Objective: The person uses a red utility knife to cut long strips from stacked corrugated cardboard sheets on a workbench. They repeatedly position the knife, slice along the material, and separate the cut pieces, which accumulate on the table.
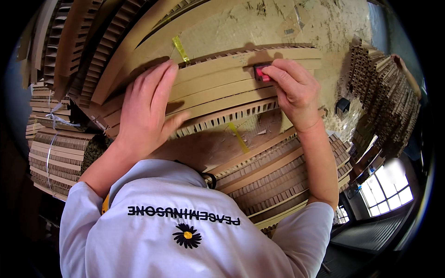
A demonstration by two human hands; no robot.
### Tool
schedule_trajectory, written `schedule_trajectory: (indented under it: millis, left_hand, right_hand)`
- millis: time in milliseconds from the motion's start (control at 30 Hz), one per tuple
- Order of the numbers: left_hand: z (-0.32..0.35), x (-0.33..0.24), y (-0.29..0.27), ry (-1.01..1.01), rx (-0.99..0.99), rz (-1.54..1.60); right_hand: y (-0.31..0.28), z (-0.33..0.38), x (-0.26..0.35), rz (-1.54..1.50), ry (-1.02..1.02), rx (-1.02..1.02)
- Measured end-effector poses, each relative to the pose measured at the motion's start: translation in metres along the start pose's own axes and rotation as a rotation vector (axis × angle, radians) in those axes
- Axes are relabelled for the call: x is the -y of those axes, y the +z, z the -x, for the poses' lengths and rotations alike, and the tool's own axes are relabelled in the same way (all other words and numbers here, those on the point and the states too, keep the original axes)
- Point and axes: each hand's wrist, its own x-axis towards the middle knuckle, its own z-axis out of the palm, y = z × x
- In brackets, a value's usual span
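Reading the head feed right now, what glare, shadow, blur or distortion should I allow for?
Head view, lower right: the window glares white; head view, centre: shadows fall on the cardboard strips near the left hand, whose thumb looks smeared, and beside the right hand; head view, towards the rim: straight edges bow and the corners go black.

Left hand (146, 104) outstretched, right hand (297, 92) pinching
Left lies toward ten o'clock, fingers together, thumb spread; right, toward two o'clock, has fingers curled
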Motion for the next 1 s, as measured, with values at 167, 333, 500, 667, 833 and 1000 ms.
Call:
schedule_trajectory:
  millis: [167, 333, 500, 667, 833, 1000]
  left_hand:
    - [-0.017, 0.003, 0.009, 0.001, -0.059, 0.007]
    - [-0.017, 0.010, 0.017, 0.026, -0.076, -0.016]
    - [-0.015, 0.009, 0.019, 0.039, -0.089, -0.086]
    - [-0.017, 0.009, 0.019, 0.056, -0.102, -0.117]
    - [-0.020, 0.008, 0.018, 0.064, -0.107, -0.155]
    - [-0.019, 0.002, 0.018, 0.073, -0.111, -0.189]
  right_hand:
    - [-0.002, 0.004, 0.001, -0.025, 0.020, 0.024]
    - [-0.003, 0.003, 0.001, -0.005, 0.005, -0.008]
    - [-0.022, 0.009, 0.010, -0.341, 0.234, -0.183]
    - [-0.030, 0.036, 0.008, -0.231, 0.238, -0.121]
    - [-0.015, 0.048, 0.002, -0.159, 0.199, 0.000]
    - [-0.016, 0.038, 0.003, -0.100, 0.151, -0.049]
